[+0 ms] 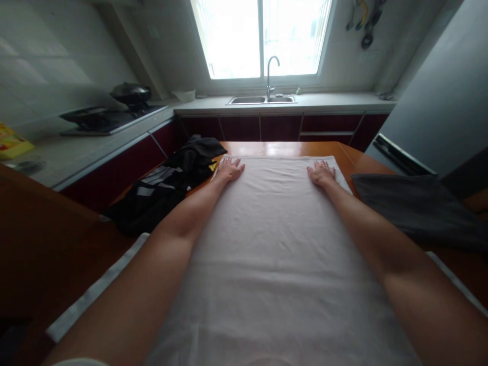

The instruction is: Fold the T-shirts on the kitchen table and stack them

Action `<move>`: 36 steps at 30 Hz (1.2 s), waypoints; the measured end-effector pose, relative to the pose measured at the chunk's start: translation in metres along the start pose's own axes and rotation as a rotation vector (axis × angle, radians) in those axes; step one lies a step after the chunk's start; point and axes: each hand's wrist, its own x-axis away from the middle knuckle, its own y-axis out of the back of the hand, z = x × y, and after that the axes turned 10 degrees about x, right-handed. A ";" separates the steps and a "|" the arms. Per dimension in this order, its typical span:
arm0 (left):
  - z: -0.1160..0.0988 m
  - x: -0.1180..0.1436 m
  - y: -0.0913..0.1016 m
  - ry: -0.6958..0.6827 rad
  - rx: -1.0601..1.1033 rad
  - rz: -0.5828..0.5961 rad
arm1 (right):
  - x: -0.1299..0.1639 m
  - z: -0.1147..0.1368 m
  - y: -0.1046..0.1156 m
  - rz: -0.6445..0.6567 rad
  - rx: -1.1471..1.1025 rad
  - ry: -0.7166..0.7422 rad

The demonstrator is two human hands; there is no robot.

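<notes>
Left hand (pixel 230 170) and right hand (pixel 322 173), spread open and gripping nothing, seemingly smooth the cloth (pixel 278 223) near its far corners, the next stroke probably needing even pressure.

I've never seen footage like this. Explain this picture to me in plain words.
There is no machine here: you see a person's own bare arms. The one picture comes from a camera worn on the head, looking forward and down. A pale cloth, lightly creased, is spread over a brown table. The left hand and right hand rest palm down near its far corners, grasping nothing visible. A black cloth bundle lies on the left, a dark grey cloth on the right.
</notes>
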 end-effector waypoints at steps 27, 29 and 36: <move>-0.037 0.460 0.021 -0.902 0.280 0.397 | 0.453 -0.029 0.055 0.252 -0.062 0.970; -0.033 0.477 0.027 -0.899 0.277 0.414 | 0.468 -0.035 0.058 0.257 -0.065 0.954; -0.025 0.531 0.039 -0.867 0.270 0.366 | 0.506 -0.044 0.056 0.157 -0.111 0.869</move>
